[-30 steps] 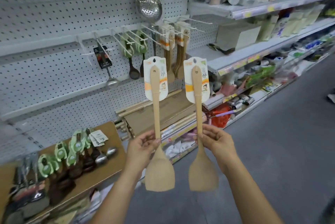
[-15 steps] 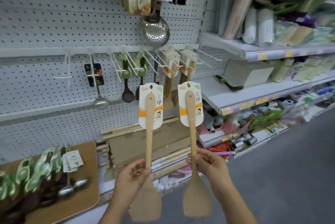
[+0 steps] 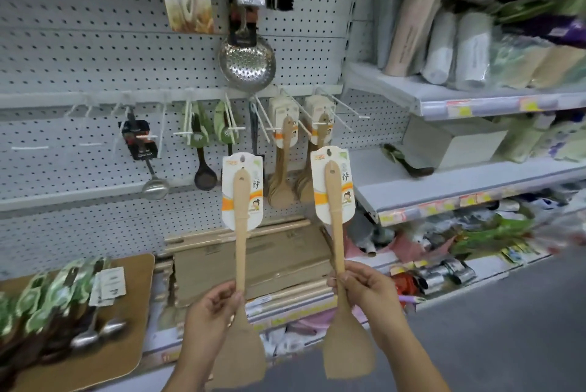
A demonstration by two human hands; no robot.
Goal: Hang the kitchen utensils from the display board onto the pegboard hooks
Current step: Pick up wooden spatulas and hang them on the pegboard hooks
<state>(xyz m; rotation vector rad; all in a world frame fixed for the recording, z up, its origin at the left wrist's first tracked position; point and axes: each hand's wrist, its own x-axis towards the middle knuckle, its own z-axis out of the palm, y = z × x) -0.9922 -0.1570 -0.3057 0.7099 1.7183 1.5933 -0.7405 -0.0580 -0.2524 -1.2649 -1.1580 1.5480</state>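
Left hand (image 3: 212,315): fingers curled round the lower handle of a pale wooden flat-bladed spatula (image 3: 240,233), held upright, blade down below the fist, white-and-orange card at the top.

Right hand (image 3: 371,293): same grip on a second wooden carded spatula (image 3: 335,233), just beside the first, not touching, its card slightly higher.

Above and beyond both hands: white perforated pegboard (image 3: 79,58) with white wire hooks (image 3: 347,108); a bunch of matching wooden spatulas (image 3: 280,191) hangs there behind the two cards.

Far left of the left hand, lower: brown display board (image 3: 139,280) carrying green-carded utensils (image 3: 47,296).
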